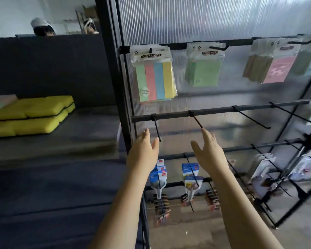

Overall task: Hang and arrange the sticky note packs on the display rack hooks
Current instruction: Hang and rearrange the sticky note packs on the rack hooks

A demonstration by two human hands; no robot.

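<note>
Both hands are up in front of the rack and neither one carries anything: the left hand (pixel 144 150) has its fingers straight and spread, and so does the right hand (pixel 207 151), palms turned in toward each other. Above and just ahead of the left hand hangs the striped sticky note pack (pixel 153 74), seated on the top rail's hook; above the right hand hangs the green sticky note pack (pixel 203 69), and farther off to the right of that hand the pink and tan packs (pixel 269 67) hang bunched and tilted, too blurred to tell how well they sit. Between the hands and those packs runs the middle rail (pixel 223 111), and here is the first hazard: the bare hook (pixel 157 130) pokes out right beside the left hand's fingertips, and a second bare hook (pixel 197 121) ends just above the right hand's fingertips. A reach straight up risks snagging a finger or wrist on those tips. Second risk: a nudge from below could swing the striped pack, and if its punched hole rides forward it may slide off the hook end and drop onto the lower hooks under the hands, where the blue carded goods (pixel 159 175) hang. Third: with both hands unloaded, no pack appears within reach to fill the middle rail; the yellow sponges (pixel 31 114) far off to the left of the left hand are not the goods wanted.
</note>
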